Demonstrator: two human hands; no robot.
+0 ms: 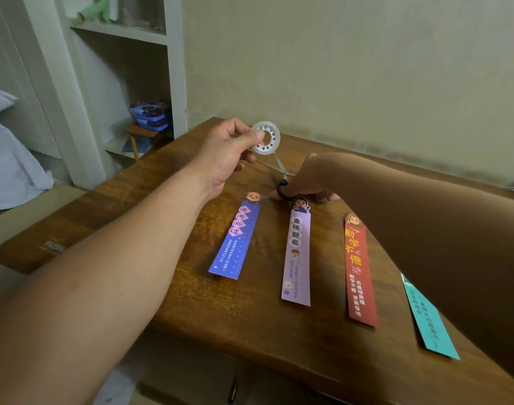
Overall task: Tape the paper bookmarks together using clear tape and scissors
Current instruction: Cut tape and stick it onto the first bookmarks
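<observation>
Tabletop: brown wooden tabletop [109,217]; a faint stamp near its left edge is unreadable.
Left hand: left hand [226,159] is raised, with thumb and fingers pinching the tape's rim.
Blue bookmark: long blue paper bookmark [235,238], flat on the tabletop, reads 逢考必过. It looks thin, light and easily creased, so lift it by an edge.
Tape: small clear tape roll with a white perforated core [266,137]. It is probably light and rigid with a sticky free end, and is best held by the rim.
Scissors: steel scissors with black loop handles [276,168], blades parted, beyond the bookmarks' tops.
Lilac bookmark: lilac paper bookmark [298,255], reads 金榜题名.
Right hand: right hand [307,182], one finger curled through a scissor loop.
Red bookmark: red paper bookmark [359,270], reads 勤学不倦.
Teal bookmark: teal paper bookmark [428,320], partly hidden under the forearm, writing blurred.
</observation>
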